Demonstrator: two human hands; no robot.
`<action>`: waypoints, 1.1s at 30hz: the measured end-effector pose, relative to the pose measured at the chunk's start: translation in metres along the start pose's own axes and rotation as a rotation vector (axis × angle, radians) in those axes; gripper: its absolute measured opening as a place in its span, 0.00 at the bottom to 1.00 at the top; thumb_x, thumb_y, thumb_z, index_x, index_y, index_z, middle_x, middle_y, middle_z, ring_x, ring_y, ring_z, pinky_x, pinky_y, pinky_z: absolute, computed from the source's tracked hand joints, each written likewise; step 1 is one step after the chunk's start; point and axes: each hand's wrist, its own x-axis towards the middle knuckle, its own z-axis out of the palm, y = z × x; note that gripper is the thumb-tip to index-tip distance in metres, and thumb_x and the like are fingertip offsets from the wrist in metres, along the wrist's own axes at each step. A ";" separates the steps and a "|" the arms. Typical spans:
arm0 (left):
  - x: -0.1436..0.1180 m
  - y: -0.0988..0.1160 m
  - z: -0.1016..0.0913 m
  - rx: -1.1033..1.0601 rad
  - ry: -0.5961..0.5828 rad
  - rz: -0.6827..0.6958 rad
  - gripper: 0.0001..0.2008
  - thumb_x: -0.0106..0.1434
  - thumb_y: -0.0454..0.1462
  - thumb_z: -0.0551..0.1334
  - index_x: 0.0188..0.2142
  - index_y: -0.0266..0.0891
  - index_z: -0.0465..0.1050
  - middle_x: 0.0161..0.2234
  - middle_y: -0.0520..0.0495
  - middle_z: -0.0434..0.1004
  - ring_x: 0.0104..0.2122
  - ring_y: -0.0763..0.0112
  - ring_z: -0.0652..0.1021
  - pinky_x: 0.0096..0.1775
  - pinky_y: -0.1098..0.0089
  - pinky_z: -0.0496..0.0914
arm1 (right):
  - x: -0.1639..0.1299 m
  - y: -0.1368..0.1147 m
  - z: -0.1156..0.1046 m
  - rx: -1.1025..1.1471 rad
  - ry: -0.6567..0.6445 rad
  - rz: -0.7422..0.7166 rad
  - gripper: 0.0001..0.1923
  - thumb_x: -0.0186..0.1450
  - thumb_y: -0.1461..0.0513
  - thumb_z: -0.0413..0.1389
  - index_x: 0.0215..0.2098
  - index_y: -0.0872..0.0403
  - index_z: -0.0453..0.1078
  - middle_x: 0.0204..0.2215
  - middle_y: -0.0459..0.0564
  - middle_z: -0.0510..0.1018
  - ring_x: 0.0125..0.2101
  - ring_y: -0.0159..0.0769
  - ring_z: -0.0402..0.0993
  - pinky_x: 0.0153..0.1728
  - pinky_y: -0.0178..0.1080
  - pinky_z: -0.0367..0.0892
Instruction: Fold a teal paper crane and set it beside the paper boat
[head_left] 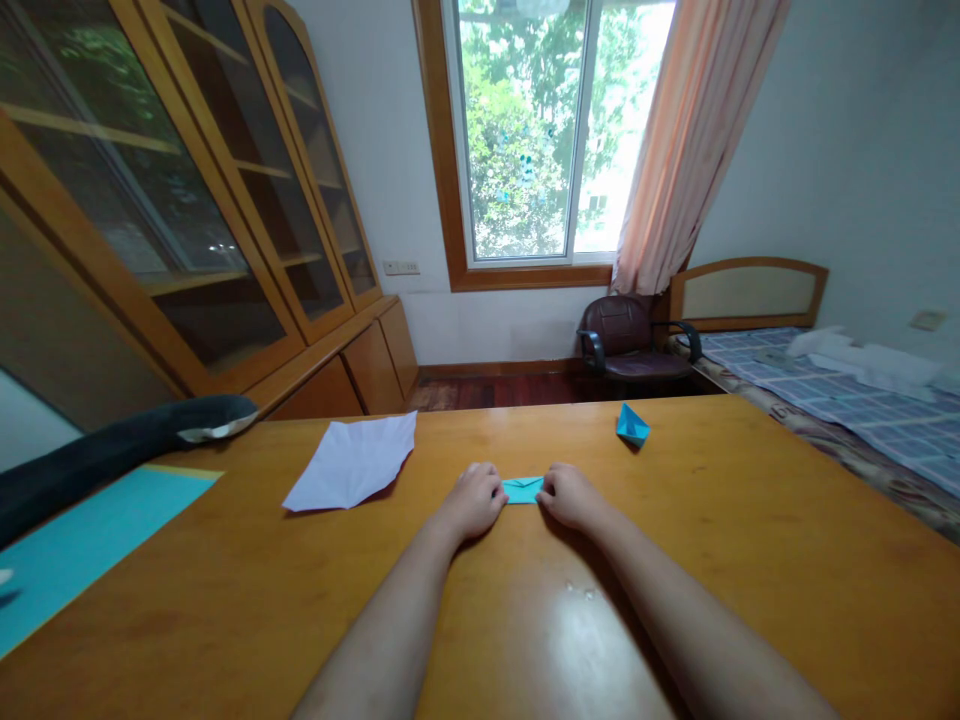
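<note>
Left hand (pixel 474 498): fingers curled, pinching the left end of the folded blue paper (pixel 523 489)
Right hand (pixel 569 495): pinching its right end
Folded blue paper: frame centre, flat on the wooden table (pixel 750 560)
Blue paper boat (pixel 632 425): right of centre, apart
White sheet (pixel 352 462): left of the hands

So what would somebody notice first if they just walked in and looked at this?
Probably the two hands in the middle of the wooden table: the left hand and right hand pinch the ends of a small folded blue paper. Just past them, to the right, sits a little blue paper boat, and to the left lies a creased white sheet. Behind it all, a bright window shows green trees.
</note>
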 end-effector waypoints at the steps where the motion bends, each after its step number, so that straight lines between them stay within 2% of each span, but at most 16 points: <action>1: -0.001 0.002 -0.001 0.004 0.008 -0.013 0.09 0.62 0.36 0.56 0.29 0.38 0.74 0.35 0.45 0.72 0.38 0.65 0.69 0.41 0.67 0.63 | 0.000 0.000 0.000 0.003 -0.002 0.002 0.08 0.60 0.62 0.56 0.26 0.56 0.74 0.31 0.51 0.74 0.30 0.33 0.67 0.32 0.34 0.58; 3: -0.002 0.006 -0.002 0.003 0.035 -0.017 0.07 0.60 0.35 0.58 0.30 0.39 0.75 0.35 0.45 0.72 0.38 0.64 0.70 0.42 0.66 0.63 | 0.000 0.000 -0.001 0.006 -0.004 0.006 0.07 0.60 0.62 0.56 0.26 0.56 0.73 0.31 0.51 0.74 0.30 0.33 0.67 0.32 0.34 0.58; 6: -0.003 0.012 -0.003 0.007 0.054 0.056 0.08 0.60 0.33 0.58 0.32 0.42 0.77 0.35 0.46 0.74 0.40 0.63 0.70 0.43 0.65 0.62 | 0.000 -0.001 -0.002 0.006 -0.006 0.000 0.07 0.60 0.62 0.56 0.26 0.56 0.73 0.31 0.51 0.74 0.31 0.33 0.67 0.32 0.34 0.58; 11: -0.004 0.025 0.000 0.101 -0.044 0.147 0.11 0.64 0.37 0.56 0.32 0.43 0.78 0.33 0.44 0.74 0.38 0.62 0.71 0.40 0.64 0.62 | -0.001 -0.001 -0.003 0.016 -0.005 0.003 0.07 0.59 0.62 0.56 0.27 0.56 0.74 0.31 0.51 0.74 0.30 0.33 0.67 0.31 0.34 0.57; 18: -0.008 0.046 0.003 0.242 -0.066 0.045 0.16 0.65 0.33 0.50 0.32 0.38 0.77 0.35 0.39 0.74 0.37 0.58 0.71 0.40 0.61 0.63 | -0.001 0.002 0.000 0.013 -0.002 -0.010 0.08 0.60 0.61 0.56 0.27 0.56 0.74 0.31 0.51 0.74 0.30 0.33 0.67 0.31 0.34 0.57; 25: -0.011 0.070 0.004 0.305 -0.123 -0.051 0.16 0.62 0.28 0.49 0.37 0.34 0.76 0.38 0.35 0.74 0.41 0.55 0.72 0.42 0.59 0.63 | -0.008 -0.006 -0.005 -0.036 0.040 -0.061 0.08 0.60 0.63 0.54 0.27 0.56 0.74 0.32 0.52 0.75 0.33 0.34 0.68 0.33 0.33 0.58; 33: -0.009 0.070 0.003 0.366 -0.102 -0.078 0.17 0.66 0.32 0.48 0.38 0.37 0.75 0.39 0.40 0.75 0.41 0.59 0.72 0.43 0.62 0.63 | -0.024 -0.024 -0.013 -0.191 -0.008 -0.212 0.15 0.65 0.63 0.48 0.30 0.55 0.77 0.32 0.54 0.77 0.36 0.39 0.71 0.36 0.36 0.60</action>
